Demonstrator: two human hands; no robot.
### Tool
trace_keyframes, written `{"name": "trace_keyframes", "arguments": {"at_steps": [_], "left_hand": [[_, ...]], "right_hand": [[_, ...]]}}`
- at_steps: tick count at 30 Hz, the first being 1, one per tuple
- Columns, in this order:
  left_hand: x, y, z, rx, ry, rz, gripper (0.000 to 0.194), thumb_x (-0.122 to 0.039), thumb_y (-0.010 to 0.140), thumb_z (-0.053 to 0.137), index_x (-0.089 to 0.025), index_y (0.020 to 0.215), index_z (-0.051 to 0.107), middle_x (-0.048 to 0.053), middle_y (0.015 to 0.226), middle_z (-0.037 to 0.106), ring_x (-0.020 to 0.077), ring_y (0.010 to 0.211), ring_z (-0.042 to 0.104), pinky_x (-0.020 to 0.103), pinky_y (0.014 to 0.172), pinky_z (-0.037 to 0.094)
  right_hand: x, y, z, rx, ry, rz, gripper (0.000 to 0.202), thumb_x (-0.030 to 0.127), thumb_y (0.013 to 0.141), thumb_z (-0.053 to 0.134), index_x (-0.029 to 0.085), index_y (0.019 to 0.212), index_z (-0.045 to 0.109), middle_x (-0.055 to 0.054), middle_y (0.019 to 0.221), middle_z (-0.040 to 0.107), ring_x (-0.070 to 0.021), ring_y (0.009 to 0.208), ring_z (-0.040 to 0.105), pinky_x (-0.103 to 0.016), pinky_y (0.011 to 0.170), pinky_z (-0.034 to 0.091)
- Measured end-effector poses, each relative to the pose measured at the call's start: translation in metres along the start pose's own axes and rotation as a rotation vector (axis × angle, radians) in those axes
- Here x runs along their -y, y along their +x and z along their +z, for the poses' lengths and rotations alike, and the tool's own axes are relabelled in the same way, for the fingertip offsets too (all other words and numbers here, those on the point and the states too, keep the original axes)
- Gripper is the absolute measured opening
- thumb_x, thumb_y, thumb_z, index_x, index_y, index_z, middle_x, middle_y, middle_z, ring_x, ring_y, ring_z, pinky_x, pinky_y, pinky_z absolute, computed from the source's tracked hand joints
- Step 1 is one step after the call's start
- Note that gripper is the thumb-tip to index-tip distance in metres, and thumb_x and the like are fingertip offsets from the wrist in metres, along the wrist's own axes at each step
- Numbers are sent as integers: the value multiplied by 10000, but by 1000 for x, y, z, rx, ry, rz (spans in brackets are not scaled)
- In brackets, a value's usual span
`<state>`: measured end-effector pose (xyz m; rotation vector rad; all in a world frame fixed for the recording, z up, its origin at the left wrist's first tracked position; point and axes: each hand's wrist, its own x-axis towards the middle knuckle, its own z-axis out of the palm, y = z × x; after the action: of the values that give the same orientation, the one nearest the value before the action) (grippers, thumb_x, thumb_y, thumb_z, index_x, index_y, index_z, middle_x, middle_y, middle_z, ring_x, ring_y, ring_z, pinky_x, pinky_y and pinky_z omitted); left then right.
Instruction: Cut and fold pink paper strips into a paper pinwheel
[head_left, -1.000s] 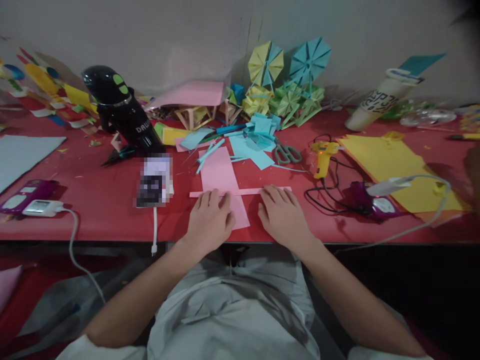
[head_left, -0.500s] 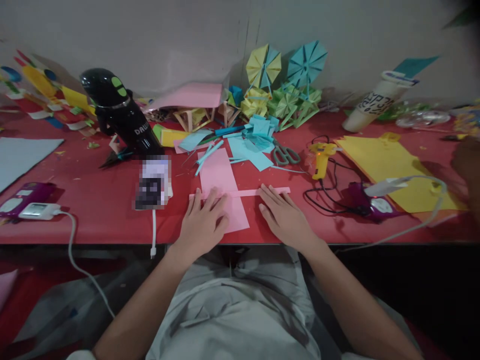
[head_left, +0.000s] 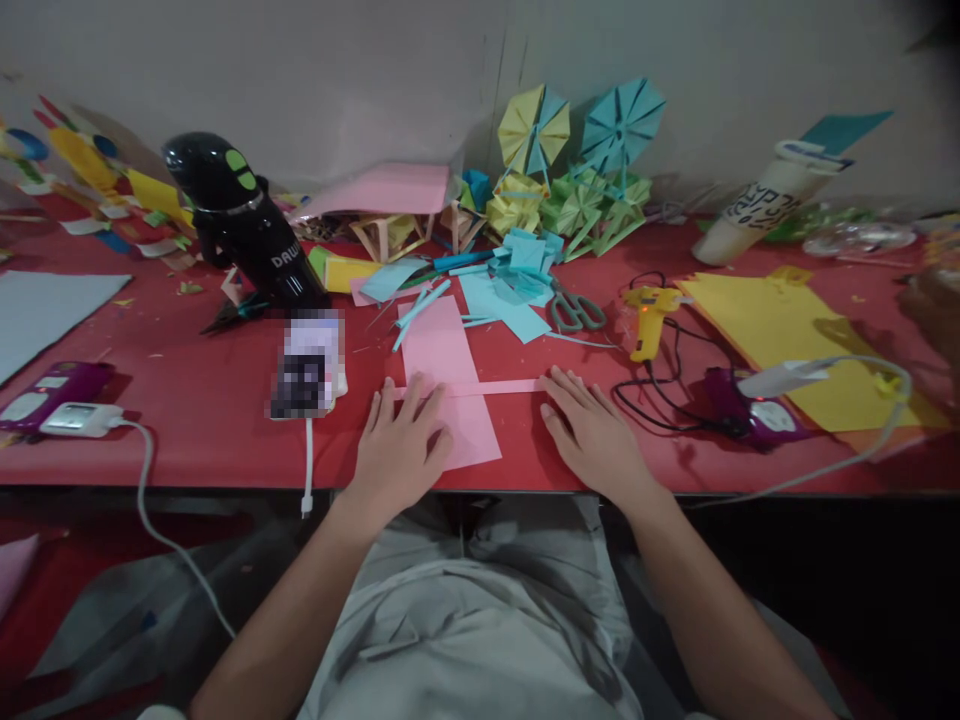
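Observation:
A pink paper sheet point(head_left: 442, 360) lies on the red table point(head_left: 187, 400) in front of me. Across it runs a thin pink paper strip point(head_left: 499, 386). My left hand point(head_left: 396, 450) rests flat on the sheet's near left part, fingers spread, fingertips at the strip's left end. My right hand point(head_left: 594, 432) lies flat on the table with its fingertips over the strip's right end. Neither hand grips anything.
A phone point(head_left: 307, 365) on a white cable lies left of the sheet, behind it a black bottle point(head_left: 240, 225). Blue paper scraps point(head_left: 510, 290), scissors point(head_left: 574, 310), a yellow glue gun point(head_left: 645, 318), yellow paper point(head_left: 795, 330) and folded paper fans point(head_left: 577, 170) lie beyond. Another person's hand point(head_left: 937, 310) is at the right edge.
My right hand has slid right along the strip to its end. My left hand's fingers have spread and it has drawn slightly back toward me.

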<state>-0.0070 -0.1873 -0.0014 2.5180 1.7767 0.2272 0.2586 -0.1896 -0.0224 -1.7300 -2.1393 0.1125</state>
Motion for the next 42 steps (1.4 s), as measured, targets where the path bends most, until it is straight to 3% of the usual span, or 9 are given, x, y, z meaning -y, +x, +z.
{"name": "trace_keyframes", "arguments": {"at_steps": [6, 9, 12, 17, 23, 27, 32, 42], "left_hand": [[-1, 18, -5, -33, 36, 64, 422, -273, 978, 359, -201, 1328, 585, 103, 1498, 477, 350, 1417, 373, 554, 1170, 297], [1, 37, -15, 26, 51, 85, 339, -247, 971, 389, -185, 1131, 681, 133, 1341, 575, 313, 1253, 521, 459, 999, 462], [4, 52, -23, 79, 87, 114, 334, -219, 972, 368, -160, 1033, 691, 144, 1140, 631, 292, 1071, 592, 423, 853, 491], [11, 71, -29, 152, 72, 151, 311, -157, 959, 369, -160, 1043, 668, 109, 1019, 664, 236, 973, 631, 360, 814, 460], [16, 88, -28, 144, -2, 154, 292, -145, 937, 401, -165, 1016, 681, 100, 1037, 656, 229, 993, 618, 341, 826, 466], [18, 88, -23, 82, -97, 155, 276, -141, 921, 441, -166, 1062, 676, 97, 1097, 630, 233, 1063, 590, 348, 901, 465], [17, 83, -19, 122, -200, 175, 309, -93, 905, 408, -177, 1007, 687, 81, 1072, 631, 201, 1004, 607, 319, 847, 487], [22, 79, -14, 80, -318, 193, 254, -188, 925, 462, -174, 1012, 701, 80, 1090, 652, 208, 1025, 614, 349, 908, 500]], "right_hand": [[-21, 27, -11, 7, 72, -85, 292, 352, 952, 530, 247, 1140, 728, -97, 1283, 676, -292, 1168, 634, -516, 1026, 471], [-33, 47, -15, 34, 126, -174, 237, 318, 940, 552, 216, 983, 762, -103, 1081, 722, -260, 1011, 659, -446, 932, 510], [-40, 62, -19, 97, 165, -257, 246, 286, 949, 526, 194, 927, 753, -101, 959, 717, -241, 936, 644, -400, 879, 513], [-39, 72, -20, 139, 150, -240, 257, 224, 955, 461, 188, 993, 713, -97, 1007, 717, -242, 983, 641, -390, 909, 496], [-37, 81, -15, 115, 89, -233, 271, 122, 882, 465, 198, 970, 709, -96, 1000, 699, -250, 990, 626, -404, 923, 492], [-36, 79, -12, 49, 103, -232, 223, 137, 864, 500, 184, 954, 699, -117, 1017, 682, -266, 995, 616, -426, 927, 492], [-33, 73, -8, 55, 178, -256, 259, 101, 856, 455, 194, 935, 683, -103, 990, 674, -246, 987, 622, -393, 904, 507], [-43, 72, 1, 14, 285, -300, 213, 187, 913, 492, 191, 949, 702, -106, 955, 669, -244, 935, 633, -406, 874, 520]]}}
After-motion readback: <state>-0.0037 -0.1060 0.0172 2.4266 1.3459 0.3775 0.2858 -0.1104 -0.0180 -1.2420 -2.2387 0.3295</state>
